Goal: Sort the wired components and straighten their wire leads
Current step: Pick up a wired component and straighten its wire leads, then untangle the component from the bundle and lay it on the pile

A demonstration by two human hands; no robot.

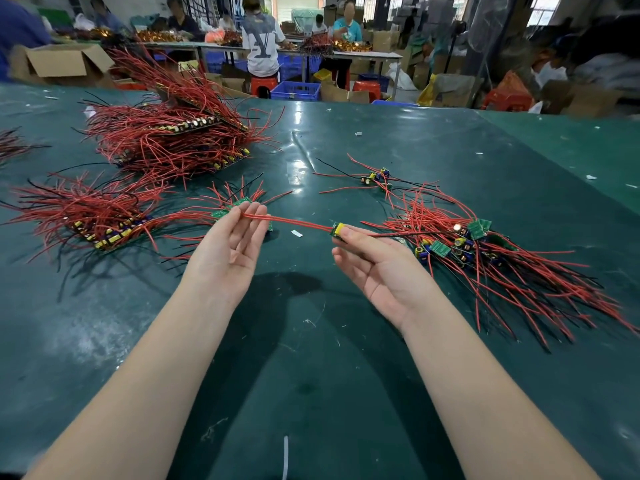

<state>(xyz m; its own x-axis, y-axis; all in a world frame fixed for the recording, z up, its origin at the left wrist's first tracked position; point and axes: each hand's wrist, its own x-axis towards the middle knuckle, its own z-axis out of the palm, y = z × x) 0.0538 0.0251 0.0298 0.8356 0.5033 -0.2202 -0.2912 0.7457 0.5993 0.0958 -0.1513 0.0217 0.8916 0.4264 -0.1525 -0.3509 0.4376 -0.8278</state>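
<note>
My right hand [372,263] pinches a small circuit board with a yellow part [340,231] at its fingertips, palm up. Two red wire leads [298,223] run left from the board, pulled taut. My left hand [231,247] pinches the far ends of those leads between thumb and fingers, palm up. A tangled heap of unsorted boards with red and black wires [485,258] lies to the right. Just behind my left hand a few green boards [239,204] lie with their leads fanned out.
Aligned stacks of boards sit at the left [104,223] and back left [173,143] on the green table [311,341]. A few loose boards [375,178] lie at centre back. Other people work at tables in the background, among cardboard boxes and blue crates.
</note>
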